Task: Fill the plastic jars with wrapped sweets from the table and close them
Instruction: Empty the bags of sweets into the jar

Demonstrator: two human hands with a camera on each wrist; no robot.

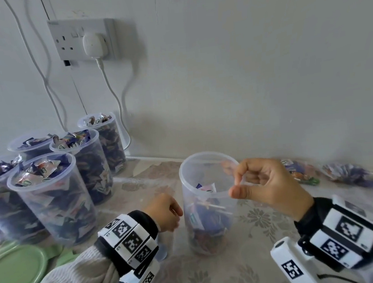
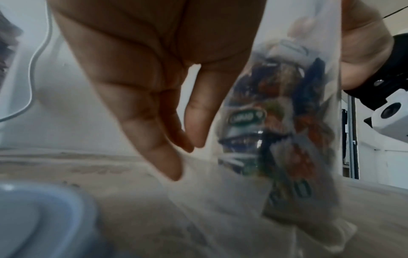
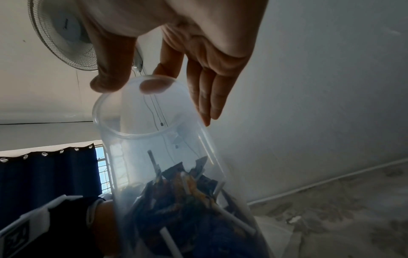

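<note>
Nearest the head camera: two wrist-mounted camera units with black-and-white marker tiles, one on each forearm. Right hand (image 1: 264, 186) raised at the rim of a clear plastic jar (image 1: 208, 219), thumb and forefinger pinching the near-right part of the rim, remaining fingers (image 3: 209, 97) extended loosely outside the wall. Jar upright near the middle of the desk (image 1: 218, 278), lidless, roughly half filled with wrapped sweets (image 1: 204, 222), white sticks visible among them. Left hand (image 1: 165, 212) just beside the jar's left wall, fingers (image 2: 154, 132) relaxed and pointing down, holding nothing; contact with the jar cannot be determined. Toward the left back of the desk: five open jars (image 1: 55, 199) filled to the brim with sweets, clustered close together. Green lids (image 1: 15, 272) lying flat at the near-left edge. Loose sweets (image 1: 304, 172) in a small heap at the back edge, right of the jar, against the wall. On the wall above the filled jars: double socket (image 1: 82, 39) with a white plug and cable hanging down.
</note>
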